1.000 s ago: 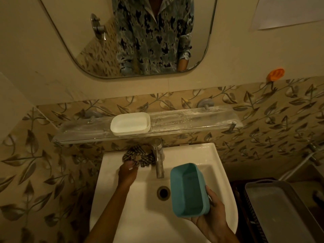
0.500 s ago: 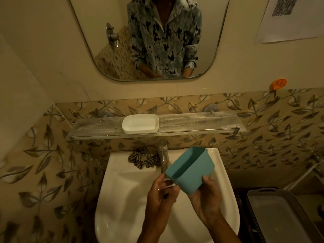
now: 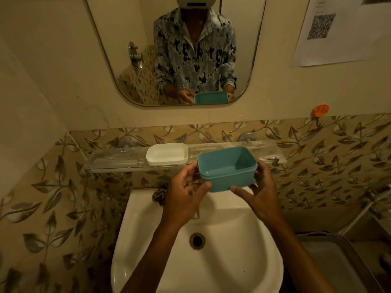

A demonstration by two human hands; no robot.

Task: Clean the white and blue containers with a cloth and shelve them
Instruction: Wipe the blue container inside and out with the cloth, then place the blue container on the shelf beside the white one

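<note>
Raised, blue container now between left hand and right hand.

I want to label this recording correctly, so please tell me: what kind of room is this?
Most likely a small bathroom. A white washbasin with a drain is fixed to a tiled wall, a mirror hangs above it, and a narrow clear shelf between them carries a white container.

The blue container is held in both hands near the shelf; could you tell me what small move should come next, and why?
Probably ease the blue container forward and set it on the shelf, right of the white container. Left hand and right hand hold it upright at shelf height, and that stretch looks free.
</note>
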